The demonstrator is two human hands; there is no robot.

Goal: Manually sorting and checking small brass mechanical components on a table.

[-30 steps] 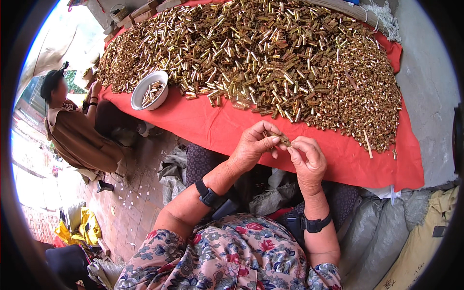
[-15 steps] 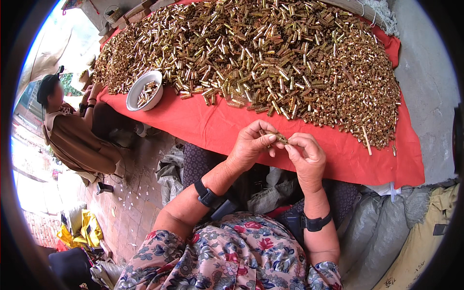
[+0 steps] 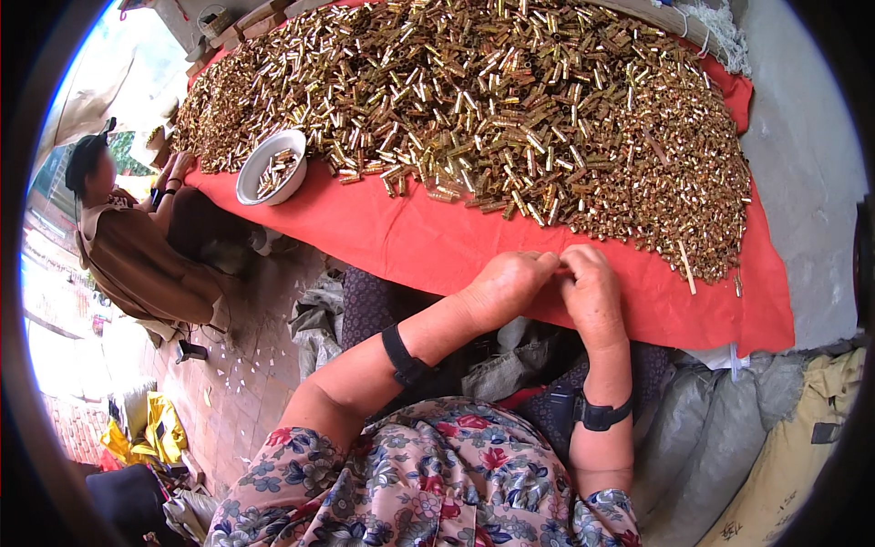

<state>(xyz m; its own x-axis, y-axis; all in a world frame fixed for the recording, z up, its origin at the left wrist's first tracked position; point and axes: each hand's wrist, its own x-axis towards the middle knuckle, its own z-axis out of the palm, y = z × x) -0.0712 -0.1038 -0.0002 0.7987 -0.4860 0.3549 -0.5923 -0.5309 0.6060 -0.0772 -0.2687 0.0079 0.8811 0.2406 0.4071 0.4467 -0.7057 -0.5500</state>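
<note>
My left hand (image 3: 512, 284) and my right hand (image 3: 591, 290) meet fingertip to fingertip over the near edge of a red cloth (image 3: 401, 223). Both are closed in a pinch, knuckles turned up. Whatever sits between the fingers is hidden now; half a second ago a small brass-coloured piece showed there. Beyond my hands spreads a large heap of brass-coloured metal tubes (image 3: 474, 100). To its right lie many shorter brass-coloured pieces (image 3: 674, 182). A white bowl (image 3: 293, 187) with several tubes inside stands on the cloth to the left.
A thin wooden stick (image 3: 687, 267) lies at the heap's right edge. On the left a person (image 3: 146, 246) in brown sits by the table. Grey sacks (image 3: 688, 415) and a tan sack (image 3: 793, 456) stand at my right. Yellow bags (image 3: 150, 430) lie at lower left.
My hands have rolled over, so the knuckles now cover the fingertips and the brass-coloured piece. The left hand shifted right and slightly down. The person's hands on the left have lowered a little.
</note>
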